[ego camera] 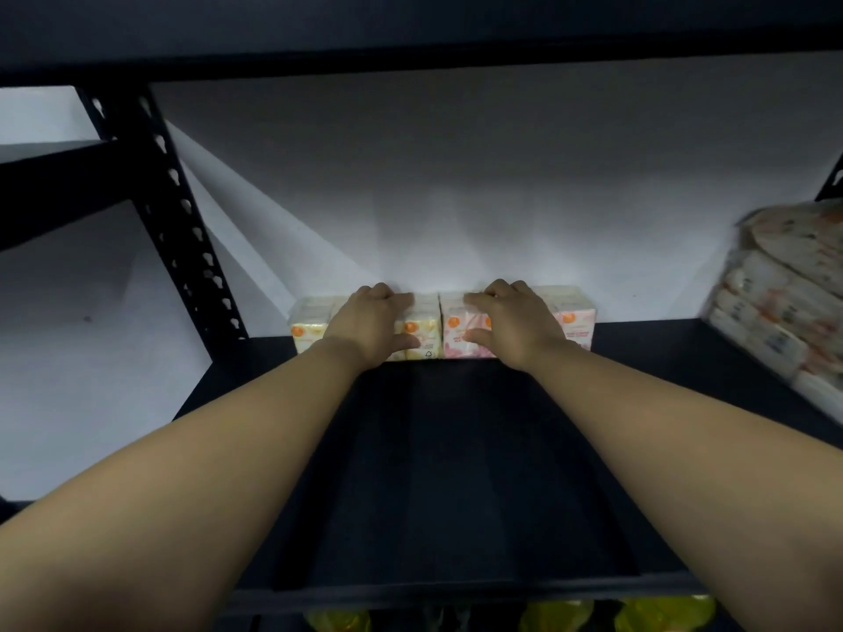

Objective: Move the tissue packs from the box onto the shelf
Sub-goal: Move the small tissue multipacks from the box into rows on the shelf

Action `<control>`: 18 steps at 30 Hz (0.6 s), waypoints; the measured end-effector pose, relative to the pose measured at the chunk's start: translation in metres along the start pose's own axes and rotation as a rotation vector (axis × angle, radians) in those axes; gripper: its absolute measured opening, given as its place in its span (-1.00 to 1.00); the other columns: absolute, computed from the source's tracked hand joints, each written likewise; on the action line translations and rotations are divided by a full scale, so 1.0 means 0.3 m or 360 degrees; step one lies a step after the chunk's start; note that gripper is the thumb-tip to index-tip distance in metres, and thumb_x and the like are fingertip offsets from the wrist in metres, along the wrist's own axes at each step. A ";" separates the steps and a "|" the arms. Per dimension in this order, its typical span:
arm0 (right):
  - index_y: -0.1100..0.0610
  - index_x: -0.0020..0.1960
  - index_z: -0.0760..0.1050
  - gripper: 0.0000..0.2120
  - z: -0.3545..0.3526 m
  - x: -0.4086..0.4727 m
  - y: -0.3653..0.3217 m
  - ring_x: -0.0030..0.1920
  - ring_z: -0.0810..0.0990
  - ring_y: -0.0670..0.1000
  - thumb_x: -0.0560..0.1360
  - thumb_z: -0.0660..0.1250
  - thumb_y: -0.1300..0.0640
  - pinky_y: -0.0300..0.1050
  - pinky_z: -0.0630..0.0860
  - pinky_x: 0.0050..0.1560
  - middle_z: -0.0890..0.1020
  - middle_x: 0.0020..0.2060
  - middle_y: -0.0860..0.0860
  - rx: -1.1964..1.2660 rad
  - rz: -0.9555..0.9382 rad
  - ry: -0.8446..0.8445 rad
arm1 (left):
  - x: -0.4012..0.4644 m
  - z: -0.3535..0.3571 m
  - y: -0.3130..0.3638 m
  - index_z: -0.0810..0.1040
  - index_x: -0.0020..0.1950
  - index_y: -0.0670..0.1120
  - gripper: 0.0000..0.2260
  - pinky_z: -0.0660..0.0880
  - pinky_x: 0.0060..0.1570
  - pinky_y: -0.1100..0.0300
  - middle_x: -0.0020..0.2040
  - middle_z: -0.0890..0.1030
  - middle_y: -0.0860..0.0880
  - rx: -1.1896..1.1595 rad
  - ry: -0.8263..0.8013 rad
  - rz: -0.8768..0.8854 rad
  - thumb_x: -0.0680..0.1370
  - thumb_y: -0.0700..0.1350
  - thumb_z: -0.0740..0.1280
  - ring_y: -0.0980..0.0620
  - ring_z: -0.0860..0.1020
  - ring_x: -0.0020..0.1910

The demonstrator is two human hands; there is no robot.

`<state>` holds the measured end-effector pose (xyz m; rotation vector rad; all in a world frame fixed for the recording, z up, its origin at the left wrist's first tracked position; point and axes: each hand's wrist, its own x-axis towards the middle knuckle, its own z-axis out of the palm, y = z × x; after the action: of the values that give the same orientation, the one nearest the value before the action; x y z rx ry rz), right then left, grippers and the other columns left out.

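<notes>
Dim white wall (456,175) behind black perforated upright (182,221).

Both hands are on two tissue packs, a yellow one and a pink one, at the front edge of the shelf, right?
Not quite. The head view shows the yellow pack and pink pack at the back of the shelf, against the wall, under the left hand and right hand.

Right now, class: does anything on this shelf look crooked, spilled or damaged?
The stack of packs at the right edge leans unevenly. The yellow pack and pink pack sit square against the wall under both hands.
</notes>
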<state>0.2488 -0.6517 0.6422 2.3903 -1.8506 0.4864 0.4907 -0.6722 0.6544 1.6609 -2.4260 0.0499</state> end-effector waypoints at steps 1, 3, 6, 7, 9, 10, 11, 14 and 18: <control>-0.01 0.56 0.32 -0.39 -0.011 -0.004 -0.004 0.37 0.37 0.16 0.58 0.34 -0.18 0.11 0.26 0.47 0.46 0.39 0.06 -0.0056 0.0005 -0.0045 | -0.006 -0.006 0.006 0.24 0.61 0.05 -0.32 0.30 0.43 0.04 0.50 0.36 -0.05 0.0018 -0.0017 -0.0010 0.56 0.23 0.37 -0.10 0.34 0.42; -0.02 0.60 0.22 -0.34 -0.027 -0.011 -0.011 0.46 0.31 0.18 0.59 0.29 -0.23 0.21 0.08 0.57 0.38 0.48 0.06 -0.0121 0.0032 -0.0146 | -0.023 -0.015 0.019 0.17 0.63 0.03 -0.28 0.17 0.54 -0.04 0.57 0.29 -0.07 0.0065 -0.0037 -0.0037 0.57 0.25 0.34 -0.13 0.31 0.49; -0.04 0.65 0.08 -0.24 -0.053 -0.058 -0.036 0.58 0.16 0.15 0.58 0.27 -0.28 0.25 -0.13 0.60 0.22 0.60 0.06 -0.0132 0.0085 -0.0202 | -0.082 -0.020 0.043 0.13 0.65 0.01 -0.25 -0.05 0.59 -0.13 0.63 0.18 -0.08 0.0036 0.0004 -0.0034 0.57 0.27 0.32 -0.10 0.17 0.59; -0.04 0.65 0.06 -0.22 -0.060 -0.081 -0.048 0.60 0.11 0.14 0.57 0.27 -0.29 0.24 -0.16 0.60 0.17 0.62 0.06 -0.0121 0.0099 -0.0196 | -0.107 -0.017 0.049 0.14 0.64 0.00 -0.26 -0.08 0.59 -0.13 0.64 0.17 -0.09 0.0014 0.0023 -0.0021 0.57 0.26 0.32 -0.10 0.14 0.61; -0.03 0.66 0.06 -0.22 -0.067 -0.129 -0.073 0.62 0.06 0.13 0.57 0.26 -0.30 0.23 -0.15 0.60 0.13 0.63 0.06 -0.0076 0.0124 -0.0169 | -0.157 -0.008 0.062 0.19 0.62 -0.01 -0.29 -0.06 0.59 -0.15 0.62 0.20 -0.12 -0.0024 0.0080 0.0002 0.57 0.26 0.31 -0.11 0.15 0.60; -0.02 0.65 0.07 -0.22 -0.070 -0.155 -0.089 0.62 0.07 0.13 0.58 0.26 -0.30 0.22 -0.12 0.61 0.14 0.63 0.06 -0.0046 0.0132 -0.0162 | -0.185 -0.004 0.069 0.22 0.61 -0.01 -0.30 -0.02 0.59 -0.16 0.61 0.23 -0.13 -0.0040 0.0095 0.0013 0.57 0.25 0.31 -0.13 0.18 0.59; -0.01 0.65 0.10 -0.23 -0.075 -0.181 -0.105 0.61 0.10 0.13 0.58 0.26 -0.30 0.20 -0.07 0.61 0.17 0.62 0.06 -0.0019 0.0138 -0.0156 | -0.211 -0.001 0.076 0.25 0.60 0.00 -0.32 0.01 0.58 -0.17 0.59 0.26 -0.13 -0.0049 0.0096 0.0023 0.57 0.25 0.31 -0.13 0.21 0.57; 0.01 0.62 0.19 -0.26 -0.087 -0.274 -0.158 0.56 0.23 0.14 0.57 0.29 -0.29 0.13 0.18 0.56 0.29 0.58 0.06 0.0060 0.0187 -0.0154 | -0.297 0.007 0.100 0.32 0.56 0.01 -0.36 0.15 0.54 -0.17 0.52 0.36 -0.10 -0.0066 0.0045 0.0000 0.56 0.26 0.30 -0.15 0.32 0.50; 0.02 0.59 0.24 -0.27 -0.073 -0.406 -0.217 0.49 0.34 0.15 0.55 0.27 -0.33 0.13 0.36 0.44 0.39 0.51 0.06 0.0124 0.0264 -0.0167 | -0.415 0.022 0.131 0.37 0.53 0.01 -0.37 0.29 0.46 -0.16 0.47 0.41 -0.10 -0.0103 -0.0010 -0.0007 0.55 0.31 0.26 -0.16 0.38 0.43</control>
<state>0.2797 -0.5154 0.6354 2.3643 -2.1252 0.4622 0.4967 -0.5444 0.6285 1.6405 -2.4018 -0.0343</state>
